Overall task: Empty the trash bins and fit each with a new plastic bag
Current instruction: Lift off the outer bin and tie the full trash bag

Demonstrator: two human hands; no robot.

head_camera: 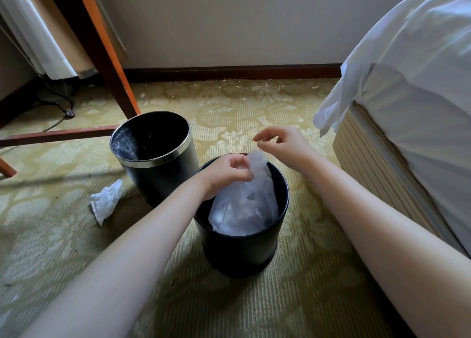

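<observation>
Two black bins stand on the carpet. The nearer one (pixel 239 251) holds a clear plastic bag (pixel 244 205) with trash inside. My left hand (pixel 226 174) grips the gathered top of that bag above the bin's mouth. My right hand (pixel 280 143) hovers a little higher and to the right, thumb and forefinger pinched together; whether a thin edge of the bag is between them is unclear. The farther bin (pixel 155 156) has a silver rim and no bag in it.
A crumpled white plastic bag (pixel 105 200) lies on the carpet left of the bins. An orange wooden table leg (pixel 112 64) and crossbar stand behind the far bin, with cables beyond. A bed with white sheets (pixel 407 108) fills the right side.
</observation>
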